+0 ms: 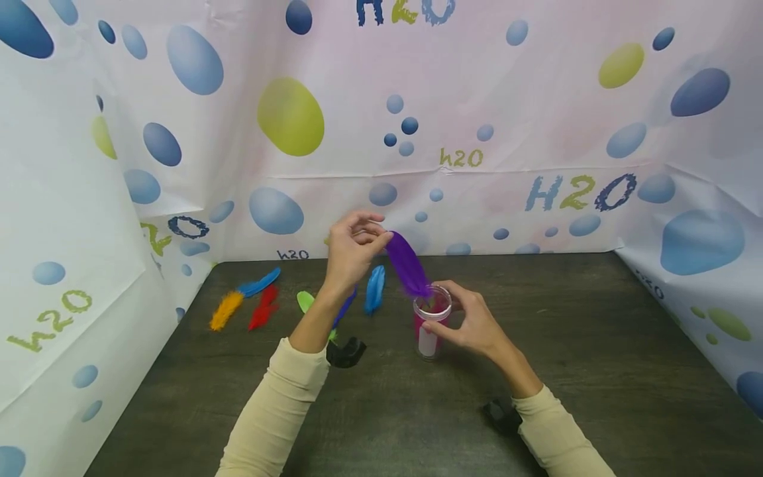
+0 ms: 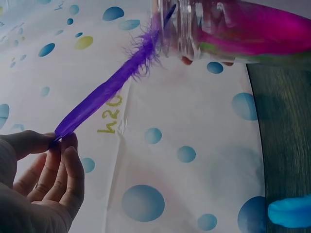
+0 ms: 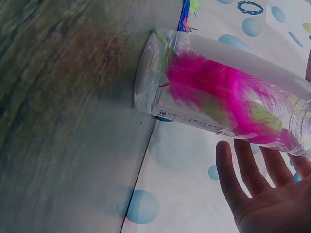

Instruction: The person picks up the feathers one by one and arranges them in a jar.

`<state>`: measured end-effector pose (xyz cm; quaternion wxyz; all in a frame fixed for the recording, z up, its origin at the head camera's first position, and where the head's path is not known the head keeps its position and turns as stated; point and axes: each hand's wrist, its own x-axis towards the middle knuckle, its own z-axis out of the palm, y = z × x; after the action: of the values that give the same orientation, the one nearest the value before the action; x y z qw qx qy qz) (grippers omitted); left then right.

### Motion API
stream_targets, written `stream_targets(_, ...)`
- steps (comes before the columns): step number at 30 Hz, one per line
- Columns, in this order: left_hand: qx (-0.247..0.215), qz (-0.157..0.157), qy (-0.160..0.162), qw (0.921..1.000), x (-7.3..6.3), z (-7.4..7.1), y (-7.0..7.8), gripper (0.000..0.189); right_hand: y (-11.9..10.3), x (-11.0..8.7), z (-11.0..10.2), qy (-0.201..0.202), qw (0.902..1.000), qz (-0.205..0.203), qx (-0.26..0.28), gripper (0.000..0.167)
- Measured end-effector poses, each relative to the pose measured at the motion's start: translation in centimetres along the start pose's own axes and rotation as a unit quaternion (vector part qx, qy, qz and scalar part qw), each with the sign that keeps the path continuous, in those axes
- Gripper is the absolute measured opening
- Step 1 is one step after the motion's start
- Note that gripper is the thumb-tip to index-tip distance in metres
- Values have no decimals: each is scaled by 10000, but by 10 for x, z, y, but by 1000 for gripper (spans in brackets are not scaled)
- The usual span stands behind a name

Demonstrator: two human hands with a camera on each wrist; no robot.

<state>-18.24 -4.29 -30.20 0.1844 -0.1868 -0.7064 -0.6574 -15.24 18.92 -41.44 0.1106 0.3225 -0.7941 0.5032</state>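
Observation:
My left hand (image 1: 352,250) pinches one end of a purple feather (image 1: 408,265) between thumb and fingertips, above the table. The feather slants down to the right, and its fluffy lower end is right at the mouth of a clear jar (image 1: 427,342). In the left wrist view the quill tip (image 2: 170,13) overlaps the jar's rim. My right hand (image 1: 477,322) holds the jar near its top, thumb on the near side and fingers behind. Through the jar's wall show a pink feather (image 3: 214,92) and a green feather (image 3: 265,115). The jar stands upright and bears a white label.
On the dark table (image 1: 566,358) left of the jar lie a light blue feather (image 1: 375,289), a green feather (image 1: 305,301), a red feather (image 1: 263,308), an orange feather (image 1: 226,311) and another blue feather (image 1: 259,283). A dark blue feather (image 1: 346,309) is partly hidden by the left forearm.

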Motion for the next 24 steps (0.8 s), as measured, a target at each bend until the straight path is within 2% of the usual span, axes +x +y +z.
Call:
stream_targets(5, -1, 95, -209, 9997, -2, 5, -1, 22, 0, 0, 0, 0, 10000, -6, 24, 54)
stream_targets(11, 114, 2, -483, 9988, -6, 11, -2, 22, 1, 0, 0, -6, 10000, -49, 19, 55)
stream_targets(19, 509, 167, -799, 9954, -10, 12, -2, 21, 2, 1, 0, -14, 9999, -118, -4, 56)
stream_targets(24, 507, 150, -963, 9939, -11, 11, -3, 23, 4, 1, 1, -18, 9998, -200, 26, 55)
